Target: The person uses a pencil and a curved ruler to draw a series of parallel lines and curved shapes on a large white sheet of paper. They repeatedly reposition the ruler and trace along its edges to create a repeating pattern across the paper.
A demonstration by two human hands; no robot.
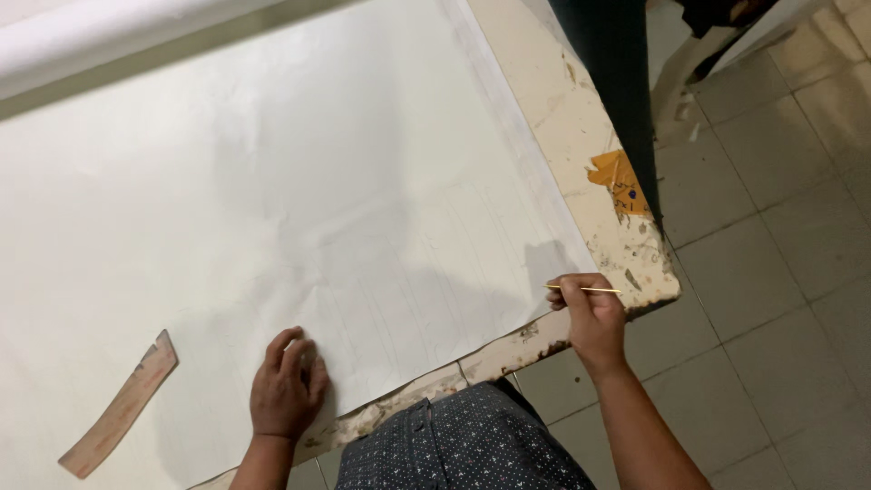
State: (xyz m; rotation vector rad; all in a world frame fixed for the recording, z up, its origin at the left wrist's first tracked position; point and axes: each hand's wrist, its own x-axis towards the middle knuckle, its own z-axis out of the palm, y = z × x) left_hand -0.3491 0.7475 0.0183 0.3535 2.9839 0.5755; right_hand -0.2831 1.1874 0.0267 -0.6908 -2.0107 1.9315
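Note:
A large sheet of white cloth (272, 181) covers a worn table (590, 181), with faint lines drawn on it near the front right corner. My left hand (288, 386) rests flat on the cloth close to the table's front edge, fingers slightly apart, holding nothing. My right hand (588, 313) is at the table's front right corner, fingers pinched on a thin yellow pencil (585, 289) that lies level and points right. The pencil's tip is over the bare table edge, just off the cloth.
A curved wooden ruler (122, 406) lies on the cloth at the front left. A roll of white cloth (91, 36) runs along the far side. An orange paper scrap (619, 180) sticks to the table's right edge. Tiled floor (771, 227) lies to the right.

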